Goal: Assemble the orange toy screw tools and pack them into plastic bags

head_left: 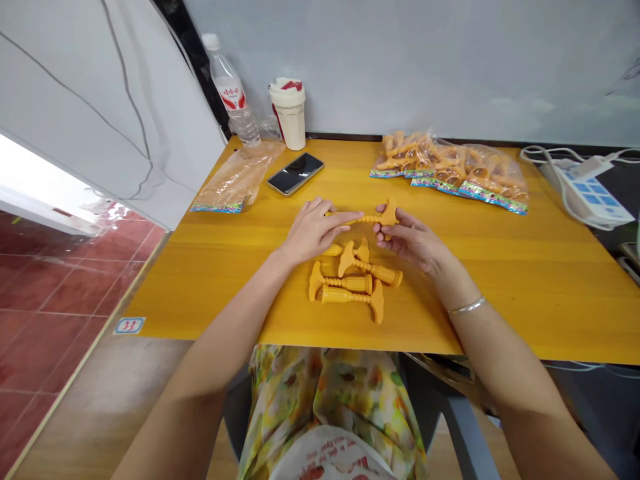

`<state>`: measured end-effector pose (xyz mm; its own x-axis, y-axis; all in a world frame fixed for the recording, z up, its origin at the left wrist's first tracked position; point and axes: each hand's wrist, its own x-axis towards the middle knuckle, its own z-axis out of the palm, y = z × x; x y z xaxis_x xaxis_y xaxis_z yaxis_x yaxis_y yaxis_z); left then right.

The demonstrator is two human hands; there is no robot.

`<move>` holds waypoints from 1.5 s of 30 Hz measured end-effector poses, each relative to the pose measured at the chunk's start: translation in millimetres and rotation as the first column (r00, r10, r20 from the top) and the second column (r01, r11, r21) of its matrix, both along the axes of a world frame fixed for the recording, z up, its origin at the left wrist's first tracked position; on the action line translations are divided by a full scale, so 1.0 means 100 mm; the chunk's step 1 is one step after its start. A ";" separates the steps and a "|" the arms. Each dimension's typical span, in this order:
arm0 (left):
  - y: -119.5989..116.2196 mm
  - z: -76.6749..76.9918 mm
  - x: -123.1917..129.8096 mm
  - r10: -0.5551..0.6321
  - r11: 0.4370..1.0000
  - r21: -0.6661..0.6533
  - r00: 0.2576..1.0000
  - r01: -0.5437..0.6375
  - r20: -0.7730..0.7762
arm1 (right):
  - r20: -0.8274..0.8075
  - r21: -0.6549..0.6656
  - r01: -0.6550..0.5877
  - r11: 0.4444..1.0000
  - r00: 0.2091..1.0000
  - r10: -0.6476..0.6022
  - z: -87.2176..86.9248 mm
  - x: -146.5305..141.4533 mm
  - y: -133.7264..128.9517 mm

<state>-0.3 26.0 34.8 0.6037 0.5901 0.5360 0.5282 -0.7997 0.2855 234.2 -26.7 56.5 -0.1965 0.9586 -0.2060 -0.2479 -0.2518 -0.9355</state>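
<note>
Between my two hands is an orange plastic toy hammer (pixel 371 219) with a twisted shaft, lying roughly level above the table. My left hand (pixel 313 229) is closed around its handle end, which the fingers mostly hide. At the head end, my right hand (pixel 410 240) grips it with thumb and fingers. Just below lie several more orange toy hammers in a loose pile. One hammer (pixel 387 273) points right, another hammer (pixel 360 283) has its head at the left, and the nearest hammer (pixel 340 295) has its head at the right.
Several clear bags of orange toys (pixel 493 177) lie at the back right, left of a power strip (pixel 595 193) with white cables. A phone (pixel 296 173), flat plastic bag (pixel 235 177), lidded cup (pixel 291 117) and water bottle (pixel 233 93) occupy the back left of the table (pixel 200 287).
</note>
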 end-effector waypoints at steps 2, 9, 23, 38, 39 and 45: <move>-0.01 0.03 -0.01 -0.050 0.995 -0.079 0.997 0.054 0.060 | 0.081 0.128 0.024 0.991 0.996 -0.034 -0.02 0.03 0.00; 0.25 -0.17 -0.26 0.182 0.958 -0.263 0.948 -0.111 0.261 | 0.440 0.499 0.047 0.865 0.846 -0.300 -0.20 0.33 0.21; 0.44 -0.37 -0.21 0.155 0.941 -0.318 0.982 -0.114 0.106 | 0.851 0.515 -0.542 0.664 0.227 -0.474 -0.54 0.63 0.44; -0.06 0.05 -0.15 -0.080 0.974 -0.223 0.987 0.048 -0.139 | 0.447 0.335 0.047 0.941 0.871 -0.203 -0.17 0.01 0.07; -0.08 0.08 -0.11 -0.081 0.976 -0.209 0.992 0.060 -0.096 | 0.332 0.226 0.040 0.973 0.936 -0.116 -0.14 -0.02 0.04; -0.14 0.27 -0.10 -0.126 0.743 -0.614 0.957 0.266 0.262 | 0.383 0.375 -0.317 0.871 0.909 0.166 0.16 0.00 -0.14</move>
